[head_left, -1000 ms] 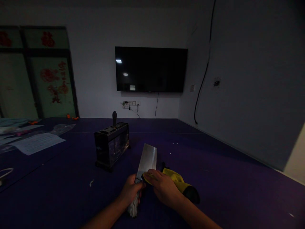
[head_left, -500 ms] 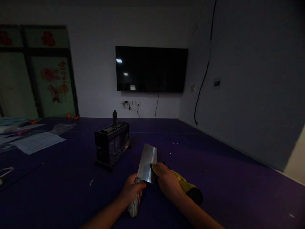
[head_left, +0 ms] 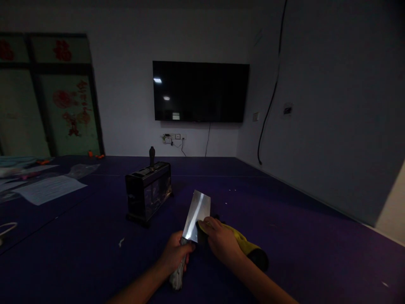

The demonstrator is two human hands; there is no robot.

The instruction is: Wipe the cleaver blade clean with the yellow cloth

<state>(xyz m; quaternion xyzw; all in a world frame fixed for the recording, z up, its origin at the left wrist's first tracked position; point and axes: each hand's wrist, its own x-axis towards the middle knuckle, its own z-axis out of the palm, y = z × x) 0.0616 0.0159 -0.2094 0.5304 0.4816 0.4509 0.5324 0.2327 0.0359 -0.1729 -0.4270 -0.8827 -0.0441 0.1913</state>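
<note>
My left hand [head_left: 174, 254] is closed round the pale handle of a cleaver [head_left: 196, 212], holding its broad steel blade pointing away from me over the purple table [head_left: 95, 236]. My right hand [head_left: 221, 241] presses a yellow cloth [head_left: 238, 240] against the right face of the blade, near its lower edge. The cloth trails off to the right into a dark end lying on the table.
A dark knife block [head_left: 148, 192] with one handle sticking up stands just left of the blade. Papers [head_left: 47, 189] and plastic lie at the far left, a cable loop [head_left: 6, 230] at the left edge. A wall-mounted TV [head_left: 200, 91] hangs ahead.
My right hand slid the yellow cloth up along the blade from beside the handle, then a little back. The blade tipped up slightly. My left hand kept its grip.
</note>
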